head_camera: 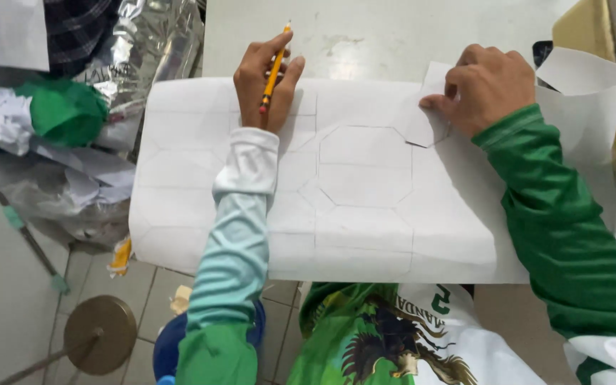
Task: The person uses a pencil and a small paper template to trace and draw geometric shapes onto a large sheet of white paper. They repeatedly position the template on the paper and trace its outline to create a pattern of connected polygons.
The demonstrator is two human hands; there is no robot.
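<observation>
A large white paper sheet (365, 214) with pencilled polygon outlines lies on a pale table (365, 39). My left hand (265, 78) rests on the sheet's far edge and holds a yellow pencil (274, 68) upright, its red end pointing down at the paper. My right hand (486, 85) presses a small white cut-out template (425, 125) flat on the sheet's upper right part, fingers curled over it. Both sleeves are green, the left fading to white at the cuff.
A curled white paper (586, 89) stands at the right edge. Crumpled plastic, foil and a green cloth (62, 110) pile up at the left. Below the table edge are a tiled floor, a round brass-coloured disc (101, 335) and a blue object (169, 346).
</observation>
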